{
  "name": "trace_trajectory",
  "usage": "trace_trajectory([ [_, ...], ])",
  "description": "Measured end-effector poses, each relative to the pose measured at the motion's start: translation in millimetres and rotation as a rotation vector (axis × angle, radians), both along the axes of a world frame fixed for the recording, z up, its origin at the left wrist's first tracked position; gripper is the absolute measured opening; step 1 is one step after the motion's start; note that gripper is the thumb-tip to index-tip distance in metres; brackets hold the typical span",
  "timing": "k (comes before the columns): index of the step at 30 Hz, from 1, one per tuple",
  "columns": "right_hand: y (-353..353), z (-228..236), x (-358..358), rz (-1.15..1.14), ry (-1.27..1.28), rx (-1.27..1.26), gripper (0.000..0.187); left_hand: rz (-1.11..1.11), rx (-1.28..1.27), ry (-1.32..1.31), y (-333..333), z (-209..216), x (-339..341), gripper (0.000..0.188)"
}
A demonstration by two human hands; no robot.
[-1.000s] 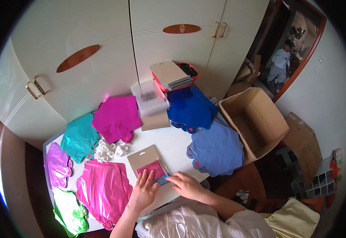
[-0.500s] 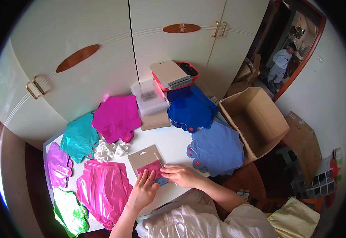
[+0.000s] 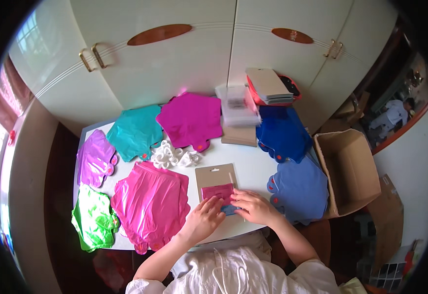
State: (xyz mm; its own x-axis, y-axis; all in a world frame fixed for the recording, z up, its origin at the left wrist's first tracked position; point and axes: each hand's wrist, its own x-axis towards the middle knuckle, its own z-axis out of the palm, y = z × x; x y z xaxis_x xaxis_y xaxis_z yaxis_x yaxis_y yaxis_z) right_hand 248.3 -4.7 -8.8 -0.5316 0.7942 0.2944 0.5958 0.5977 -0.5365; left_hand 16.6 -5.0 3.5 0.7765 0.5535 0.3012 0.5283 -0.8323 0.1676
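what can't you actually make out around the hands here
- Head view: lower edge of the folded pink piece on the brown card, covered by the left hand and right hand.
- Blue item between the hands: mostly hidden, kind unclear.
- Person in the doorway: too small.

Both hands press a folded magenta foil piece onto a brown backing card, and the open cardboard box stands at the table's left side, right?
Not quite: the head view shows the open cardboard box at the table's right side. Both hands, left and right, do press the folded magenta foil piece onto the brown backing card.
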Motion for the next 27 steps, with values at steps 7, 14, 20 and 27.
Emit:
trace_trajectory([
  [7, 1.2, -2.2, 11.8, 0.117, -0.077, -0.110, 0.035, 0.165, -0.010, -0.016, -19.8, -7.9, -0.2, 0.027],
  [14, 20.9, -2.7, 12.4, 0.015, 0.107, -0.145, 0.028, 0.156, -0.026, 0.010, -18.6, -5.2, 2.9, 0.025],
  [20, 59.1, -6.5, -1.7, -0.114, 0.007, -0.058, 0.033, 0.176, -0.029, 0.029, -17.7, -2.9, 7.2, 0.026],
  [27, 79.4, 0.6, -3.4, -0.086, -0.107, -0.287, 0.043, 0.193, -0.050, 0.036, -18.8, -4.3, 8.8, 0.025],
])
